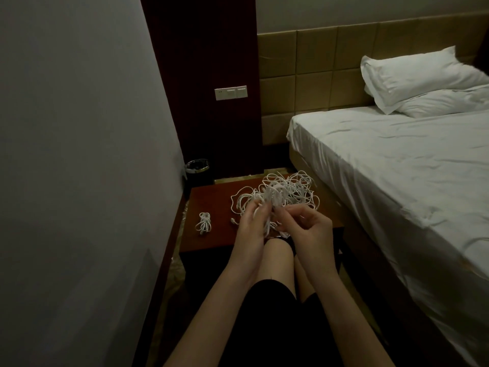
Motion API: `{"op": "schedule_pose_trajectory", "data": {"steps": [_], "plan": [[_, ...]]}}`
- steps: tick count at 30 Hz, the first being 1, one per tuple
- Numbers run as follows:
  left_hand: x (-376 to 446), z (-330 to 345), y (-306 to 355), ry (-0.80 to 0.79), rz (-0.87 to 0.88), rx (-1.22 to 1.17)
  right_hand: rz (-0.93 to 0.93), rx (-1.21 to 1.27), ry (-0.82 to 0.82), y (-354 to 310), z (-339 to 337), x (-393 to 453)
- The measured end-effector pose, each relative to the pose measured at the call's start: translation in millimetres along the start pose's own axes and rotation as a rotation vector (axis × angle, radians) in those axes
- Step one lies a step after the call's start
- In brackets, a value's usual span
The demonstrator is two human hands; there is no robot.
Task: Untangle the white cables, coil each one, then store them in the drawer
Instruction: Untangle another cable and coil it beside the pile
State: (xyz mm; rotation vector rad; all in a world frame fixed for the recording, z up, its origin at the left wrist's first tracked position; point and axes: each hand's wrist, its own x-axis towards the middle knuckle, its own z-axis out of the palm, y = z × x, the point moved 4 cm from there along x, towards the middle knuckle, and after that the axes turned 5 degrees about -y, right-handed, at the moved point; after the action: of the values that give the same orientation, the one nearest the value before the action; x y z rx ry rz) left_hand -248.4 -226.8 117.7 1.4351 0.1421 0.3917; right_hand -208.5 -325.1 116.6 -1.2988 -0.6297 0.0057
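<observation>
Working outward from the nearest ground, two bare forearms are seen reaching forward over the knees toward a low reddish-brown bedside table. The left hand is raised with its fingers curled, pinching white strands at the near edge of the tangle; the right hand is likewise curled, its thumb and fingers closed on a strand just beside the left. Between and beyond both hands the tangled white cables are spread as a loose mass of loops over the right half of the tabletop, partly lifted by the hands. A loose connector end is seen lying on the wood just left of the left hand. Well apart, toward the table's left side, one coiled cable is laid as a tidy bundle. Progress is judged as early: one cable appears finished, most of the mass remains knotted, and no drawer is shown, so storage is not yet done. Farther off, a dark waste bin, a wall switch plate, and a white-sheeted bed with pillows are visible.
</observation>
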Motion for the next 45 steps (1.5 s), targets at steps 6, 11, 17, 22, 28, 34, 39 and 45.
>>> {"op": "schedule_pose_trajectory", "data": {"steps": [6,11,17,22,28,34,39,45], "plan": [[-3.9,1.5,0.8,0.007,0.127,0.18,0.182,0.169,0.015,3.0,-4.0,1.5],[-4.5,1.4,3.1,-0.074,0.282,0.36,0.304,0.239,0.017,3.6,-6.1,2.8],[-5.8,0.6,3.1,-0.174,0.318,0.403,0.414,0.373,-0.06,5.3,-9.0,4.9],[-9.3,-1.9,4.9,-0.177,0.38,0.456,0.386,0.369,-0.043,2.4,-9.0,4.3],[-13.2,-2.0,7.7,-0.163,0.437,0.625,0.371,0.32,0.021,4.1,-10.7,4.0],[-12.0,-0.3,7.6,-0.158,0.443,0.616,0.185,0.082,0.089,1.2,-12.1,2.3],[0.9,-10.9,8.1,-0.126,0.128,0.144,0.174,0.093,-0.048,-2.0,-13.0,3.3],[12.0,-13.8,10.6,-0.342,-0.043,0.009,0.208,0.123,-0.192,-3.5,-11.9,4.1]]}}
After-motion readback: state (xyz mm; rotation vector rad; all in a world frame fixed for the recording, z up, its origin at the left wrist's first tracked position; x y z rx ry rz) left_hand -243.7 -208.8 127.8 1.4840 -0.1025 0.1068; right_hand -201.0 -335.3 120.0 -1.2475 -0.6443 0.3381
